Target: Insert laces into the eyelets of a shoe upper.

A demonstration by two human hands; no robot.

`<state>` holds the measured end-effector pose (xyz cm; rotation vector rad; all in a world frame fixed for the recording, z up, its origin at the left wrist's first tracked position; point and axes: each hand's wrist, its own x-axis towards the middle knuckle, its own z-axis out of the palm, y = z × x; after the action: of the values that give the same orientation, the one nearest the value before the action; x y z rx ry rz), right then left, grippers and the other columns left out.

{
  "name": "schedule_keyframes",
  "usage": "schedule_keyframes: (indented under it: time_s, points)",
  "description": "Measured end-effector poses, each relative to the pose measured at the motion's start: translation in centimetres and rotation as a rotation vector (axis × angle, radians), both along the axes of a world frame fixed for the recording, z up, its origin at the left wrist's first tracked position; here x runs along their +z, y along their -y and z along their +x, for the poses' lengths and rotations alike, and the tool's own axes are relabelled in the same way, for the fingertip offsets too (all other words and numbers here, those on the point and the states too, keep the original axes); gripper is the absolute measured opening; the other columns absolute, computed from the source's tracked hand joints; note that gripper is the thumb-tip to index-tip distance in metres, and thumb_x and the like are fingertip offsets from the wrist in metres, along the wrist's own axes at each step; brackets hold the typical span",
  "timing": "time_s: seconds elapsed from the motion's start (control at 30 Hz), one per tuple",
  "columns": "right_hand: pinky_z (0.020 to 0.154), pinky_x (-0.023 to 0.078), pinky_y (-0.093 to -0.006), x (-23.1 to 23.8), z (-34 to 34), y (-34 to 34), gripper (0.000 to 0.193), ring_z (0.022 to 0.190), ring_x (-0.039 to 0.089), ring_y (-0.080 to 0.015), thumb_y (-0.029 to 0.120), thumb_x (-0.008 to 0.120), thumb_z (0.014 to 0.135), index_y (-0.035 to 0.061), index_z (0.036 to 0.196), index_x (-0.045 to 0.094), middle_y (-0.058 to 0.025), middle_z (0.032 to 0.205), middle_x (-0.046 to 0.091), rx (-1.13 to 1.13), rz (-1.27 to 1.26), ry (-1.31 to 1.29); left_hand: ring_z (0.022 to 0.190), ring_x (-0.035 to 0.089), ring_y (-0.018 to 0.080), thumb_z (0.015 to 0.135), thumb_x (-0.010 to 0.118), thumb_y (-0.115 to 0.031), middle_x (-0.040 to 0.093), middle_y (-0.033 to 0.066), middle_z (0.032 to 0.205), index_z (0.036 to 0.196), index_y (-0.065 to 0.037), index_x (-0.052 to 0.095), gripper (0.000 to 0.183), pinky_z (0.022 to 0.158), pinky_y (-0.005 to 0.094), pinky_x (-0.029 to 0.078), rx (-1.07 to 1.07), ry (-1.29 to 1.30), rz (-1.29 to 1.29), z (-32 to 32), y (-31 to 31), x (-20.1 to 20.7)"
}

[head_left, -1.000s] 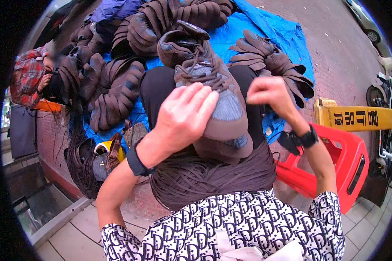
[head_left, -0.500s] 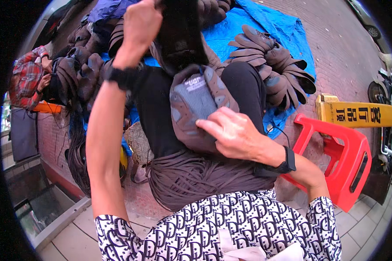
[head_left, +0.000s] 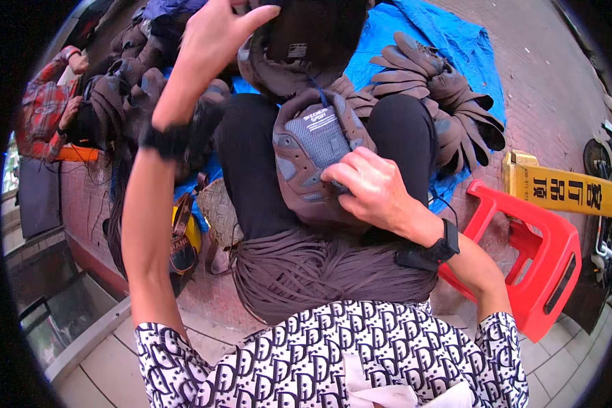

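Note:
A brown and grey-blue shoe upper [head_left: 309, 153] lies between my knees, with a mesh tongue and eyelets. My right hand [head_left: 374, 190] is closed on its right side, fingertips pinched at the eyelet edge. Beyond it another dark upper [head_left: 279, 71] stands with its black inside showing. My left hand [head_left: 217, 34] is raised beside that one, thumb stretched out over it; its other fingers are partly cut off by the picture's top edge. Across my lap spreads a thick bundle of grey-brown laces [head_left: 319, 272].
Stacked uppers [head_left: 449, 109] rest on a blue tarp [head_left: 476, 61]; more piles lie at the left. There a person in a red plaid shirt [head_left: 44, 112] sits. A red plastic stool [head_left: 551, 251] and a yellow sign board [head_left: 564, 183] stand at the right. A bag [head_left: 217, 214] is by my left leg.
My left hand has gone from a fist to a stretched-out thumb. My right index finger, earlier extended, is now curled in at the upper's edge. The far upper shows more of its inside.

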<state>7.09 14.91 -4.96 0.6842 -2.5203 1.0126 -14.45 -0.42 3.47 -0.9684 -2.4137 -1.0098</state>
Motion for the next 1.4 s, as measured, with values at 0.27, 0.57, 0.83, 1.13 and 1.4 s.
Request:
schedule_keyframes:
  time_s: [0.27, 0.57, 0.83, 1.13, 1.4]
  points:
    - [0.054, 0.045, -0.0351, -0.7, -0.3, 0.2, 0.025, 0.060, 0.051, -0.0240, 0.000, 0.056, 0.053, 0.0086, 0.077, 0.053, -0.0056, 0.064, 0.050, 0.013, -0.096, 0.020, 0.102, 0.048, 0.0289, 0.074, 0.061, -0.023, 0.053, 0.0150, 0.104, 0.105, -0.002, 0.052, 0.039, 0.088, 0.0374, 0.037, -0.166, 0.080, -0.305, 13.8, 0.9, -6.0]
    - [0.053, 0.046, -0.0374, -2.3, -0.4, 1.3, 0.015, 0.062, 0.057, -0.0252, 0.002, 0.053, 0.061, 0.0085, 0.074, 0.054, -0.0075, 0.061, 0.053, -0.057, -0.057, -0.013, 0.102, 0.048, 0.0207, 0.084, 0.043, -0.016, 0.053, 0.0132, 0.106, 0.113, 0.001, 0.049, 0.034, 0.090, 0.0284, 0.035, -0.625, 0.527, -0.065, 8.9, -2.2, -10.7]
    - [0.058, 0.047, -0.0270, -0.4, 1.5, -4.4, 0.024, 0.061, 0.059, -0.0158, 0.006, 0.063, 0.055, 0.0023, 0.079, 0.063, -0.0090, 0.068, 0.061, 0.270, -0.340, 0.684, 0.106, 0.045, 0.0128, 0.087, 0.043, -0.014, 0.053, 0.0065, 0.113, 0.117, -0.002, 0.050, 0.033, 0.094, 0.0233, 0.030, -0.680, 0.609, -0.111, 6.9, -1.4, -12.2]
    - [0.055, 0.048, -0.0377, -1.6, 5.9, -4.5, 0.010, 0.069, 0.059, -0.0244, 0.015, 0.055, 0.061, 0.0050, 0.062, 0.058, -0.0084, 0.067, 0.058, 0.383, 0.421, 0.408, 0.097, 0.055, 0.0261, 0.082, 0.050, -0.008, 0.056, 0.0120, 0.105, 0.106, -0.004, 0.054, 0.025, 0.082, 0.0311, 0.043, -0.390, 0.039, -0.432, 9.8, -1.4, -9.1]
    - [0.047, 0.044, -0.0329, 1.0, 5.0, -6.0, 0.011, 0.055, 0.052, -0.0209, 0.016, 0.056, 0.061, 0.0075, 0.058, 0.049, -0.0046, 0.058, 0.047, 0.281, 0.258, 0.001, 0.086, 0.056, 0.0130, 0.084, 0.050, -0.009, 0.059, 0.0077, 0.089, 0.104, 0.000, 0.052, 0.022, 0.077, 0.0271, 0.045, -0.566, 1.080, -0.193, 19.8, -2.1, -4.5]
